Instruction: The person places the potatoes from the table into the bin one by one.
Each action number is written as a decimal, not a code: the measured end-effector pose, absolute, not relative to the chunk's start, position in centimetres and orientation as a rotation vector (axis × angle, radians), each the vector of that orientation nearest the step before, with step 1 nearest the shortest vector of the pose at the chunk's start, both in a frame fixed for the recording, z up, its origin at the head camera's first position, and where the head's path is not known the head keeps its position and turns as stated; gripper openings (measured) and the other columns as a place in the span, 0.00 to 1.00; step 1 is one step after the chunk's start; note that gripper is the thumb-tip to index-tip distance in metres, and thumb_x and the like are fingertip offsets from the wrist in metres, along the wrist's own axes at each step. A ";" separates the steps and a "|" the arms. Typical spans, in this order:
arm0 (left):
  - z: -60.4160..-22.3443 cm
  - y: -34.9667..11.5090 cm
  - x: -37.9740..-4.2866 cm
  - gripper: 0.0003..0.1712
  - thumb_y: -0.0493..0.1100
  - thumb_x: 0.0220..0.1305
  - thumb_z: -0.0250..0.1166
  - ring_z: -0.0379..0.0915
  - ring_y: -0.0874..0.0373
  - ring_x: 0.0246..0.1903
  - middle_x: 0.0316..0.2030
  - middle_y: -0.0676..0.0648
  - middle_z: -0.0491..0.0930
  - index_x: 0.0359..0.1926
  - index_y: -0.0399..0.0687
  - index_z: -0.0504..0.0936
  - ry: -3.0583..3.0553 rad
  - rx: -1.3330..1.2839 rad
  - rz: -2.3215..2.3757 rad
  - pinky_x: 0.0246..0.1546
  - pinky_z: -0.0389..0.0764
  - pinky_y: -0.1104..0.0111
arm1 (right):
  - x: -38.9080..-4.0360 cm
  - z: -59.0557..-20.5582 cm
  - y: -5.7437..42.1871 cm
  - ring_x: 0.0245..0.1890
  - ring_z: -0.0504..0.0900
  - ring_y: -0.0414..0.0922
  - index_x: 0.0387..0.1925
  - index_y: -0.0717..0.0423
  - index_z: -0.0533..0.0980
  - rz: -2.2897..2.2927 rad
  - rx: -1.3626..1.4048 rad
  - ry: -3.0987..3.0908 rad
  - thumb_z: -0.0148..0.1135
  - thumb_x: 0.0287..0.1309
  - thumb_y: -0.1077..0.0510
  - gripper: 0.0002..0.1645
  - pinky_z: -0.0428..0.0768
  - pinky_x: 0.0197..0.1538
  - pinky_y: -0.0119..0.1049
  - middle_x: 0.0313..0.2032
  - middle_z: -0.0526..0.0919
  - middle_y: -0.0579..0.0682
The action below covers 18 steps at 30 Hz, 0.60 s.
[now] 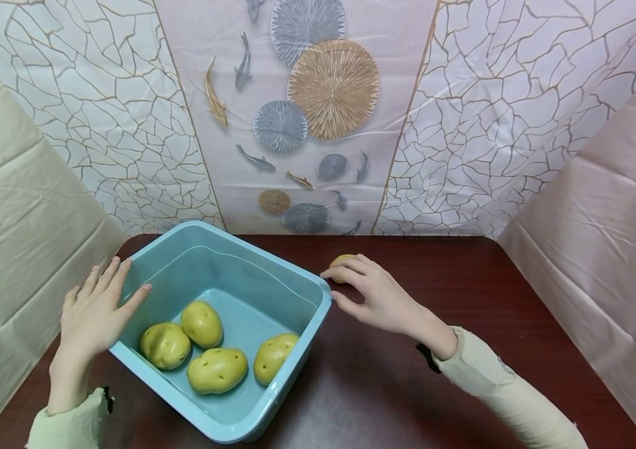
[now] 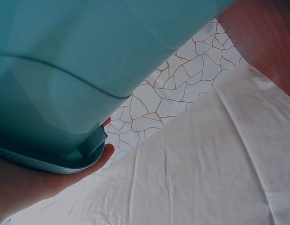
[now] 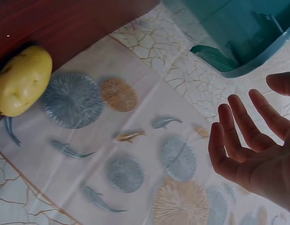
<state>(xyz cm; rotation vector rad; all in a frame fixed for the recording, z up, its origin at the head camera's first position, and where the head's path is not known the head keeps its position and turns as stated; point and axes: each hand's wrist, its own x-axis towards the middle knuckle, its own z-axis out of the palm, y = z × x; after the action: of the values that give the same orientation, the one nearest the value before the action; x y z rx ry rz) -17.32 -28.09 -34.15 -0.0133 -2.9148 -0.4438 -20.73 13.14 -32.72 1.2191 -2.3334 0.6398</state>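
A light blue plastic bin (image 1: 262,254) stands turned at an angle on the table, with several yellow potatoes (image 1: 218,371) lying on its floor. My left hand (image 1: 90,315) rests at the bin's left rim, its fingers spread and fairly straight. In the left wrist view the bin's rim (image 2: 65,168) lies against that palm. Past the bin's right corner, my right hand (image 1: 374,293) hovers over the table with loosely bent fingers. Another potato (image 1: 342,260) sits near the back edge, partly covered by that hand in the head view. The right wrist view shows this potato (image 3: 24,80) apart from the fingers.
The dark red-brown table (image 1: 436,386) reaches back to a patterned cloth (image 1: 318,156) with fish and round motifs. Plain beige cloth walls (image 1: 604,249) stand on both sides. The bin's tall right corner rises close beside my right fingertips.
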 end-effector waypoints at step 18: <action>-34.1 -28.0 -17.3 0.42 0.65 0.64 0.37 0.30 0.33 0.66 0.68 0.33 0.41 0.69 0.43 0.42 -2.913 -0.006 -0.444 0.55 0.39 0.36 | -22.3 -34.8 14.7 0.42 0.72 0.39 0.44 0.49 0.76 0.606 1.061 -2.436 0.61 0.50 0.56 0.16 0.74 0.44 0.35 0.43 0.77 0.44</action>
<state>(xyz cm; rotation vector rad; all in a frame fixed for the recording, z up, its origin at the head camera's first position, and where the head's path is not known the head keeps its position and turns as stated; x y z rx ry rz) -17.25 -28.02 -34.11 -0.0058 -2.9132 -0.4443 -22.29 14.75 -34.82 1.0611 -2.4356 0.6056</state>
